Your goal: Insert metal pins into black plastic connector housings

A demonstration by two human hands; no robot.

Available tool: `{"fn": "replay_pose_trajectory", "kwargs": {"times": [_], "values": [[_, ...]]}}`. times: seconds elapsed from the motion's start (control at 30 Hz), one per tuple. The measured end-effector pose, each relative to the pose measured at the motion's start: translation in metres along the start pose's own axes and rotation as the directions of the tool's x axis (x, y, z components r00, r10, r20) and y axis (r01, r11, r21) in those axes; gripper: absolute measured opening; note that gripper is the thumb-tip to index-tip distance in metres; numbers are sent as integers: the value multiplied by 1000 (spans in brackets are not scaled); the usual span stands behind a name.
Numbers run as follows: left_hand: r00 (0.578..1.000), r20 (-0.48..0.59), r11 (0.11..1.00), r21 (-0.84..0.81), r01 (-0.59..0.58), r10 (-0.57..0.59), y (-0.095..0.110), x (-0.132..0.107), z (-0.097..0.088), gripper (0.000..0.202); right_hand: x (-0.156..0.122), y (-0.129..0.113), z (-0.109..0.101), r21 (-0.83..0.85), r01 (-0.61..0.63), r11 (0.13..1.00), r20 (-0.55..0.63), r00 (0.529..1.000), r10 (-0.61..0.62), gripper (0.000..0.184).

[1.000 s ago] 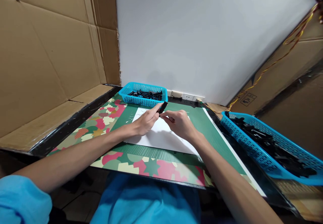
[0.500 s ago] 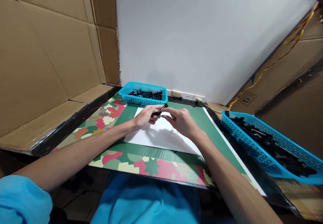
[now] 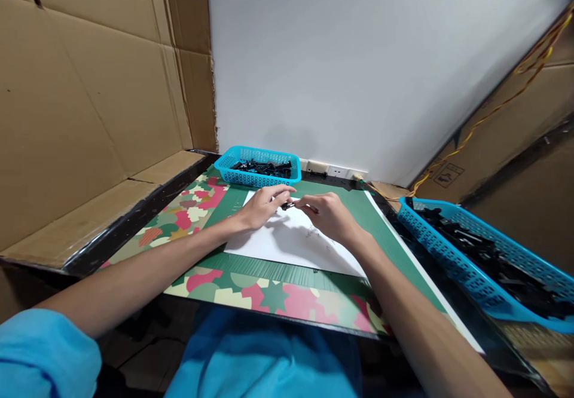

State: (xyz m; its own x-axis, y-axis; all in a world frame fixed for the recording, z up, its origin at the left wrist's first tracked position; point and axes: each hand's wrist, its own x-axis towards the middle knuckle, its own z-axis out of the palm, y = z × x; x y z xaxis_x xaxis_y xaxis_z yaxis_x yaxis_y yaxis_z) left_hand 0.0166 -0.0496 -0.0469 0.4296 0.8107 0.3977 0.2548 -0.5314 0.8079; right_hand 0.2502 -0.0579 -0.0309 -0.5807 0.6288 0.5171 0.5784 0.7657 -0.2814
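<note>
The left hand is half curled, its fingers stretched forward, with a small black piece apparently held under its thumb and fingertips; much of that grip is hidden. The right hand is drawn into a narrow pinch, thumb against forefinger, and meets the shiny end of the piece, which it seems to have hold of. Whether something tinier sits in that pinch is too small to tell.

The piece is raised over the far part of a white sheet, between the two sets of fingertips. I judge the step in hand to be close fingertip work on this one piece; going on with it would call for a steady left hold and a fine, light movement from the right.

Counted outward: two hands, one piece between them, one sheet, and under it one patterned mat reaching toward the near edge of the worktop. A few dark specks on the sheet beside the right hand are too small to count. There are two blue baskets: the far basket at the far edge, left of centre, and the side basket along the right edge. Each holds a heap of black parts, too tangled to number.
</note>
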Motion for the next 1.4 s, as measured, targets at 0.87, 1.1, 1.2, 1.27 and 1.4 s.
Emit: {"fn": "replay_pose_trajectory", "kwargs": {"times": [0.87,1.1,1.2,1.27,1.4], "values": [[997,-57,863,505,-19,56,-5,-13,13,17,19,-6,12,901,-171,399,31,942,333,22],[999,10,877,478,-46,47,1,-16,24,18,26,-26,19,944,-188,269,86,933,349,18],[999,6,884,465,-50,53,1,-16,27,21,25,-26,20,923,-216,318,101,934,341,16],[999,5,890,453,-50,54,1,-15,29,24,23,-24,21,904,-238,356,114,935,337,18],[999,3,902,428,-48,52,-1,-14,30,23,21,-23,23,887,-243,392,112,938,327,28]]}}
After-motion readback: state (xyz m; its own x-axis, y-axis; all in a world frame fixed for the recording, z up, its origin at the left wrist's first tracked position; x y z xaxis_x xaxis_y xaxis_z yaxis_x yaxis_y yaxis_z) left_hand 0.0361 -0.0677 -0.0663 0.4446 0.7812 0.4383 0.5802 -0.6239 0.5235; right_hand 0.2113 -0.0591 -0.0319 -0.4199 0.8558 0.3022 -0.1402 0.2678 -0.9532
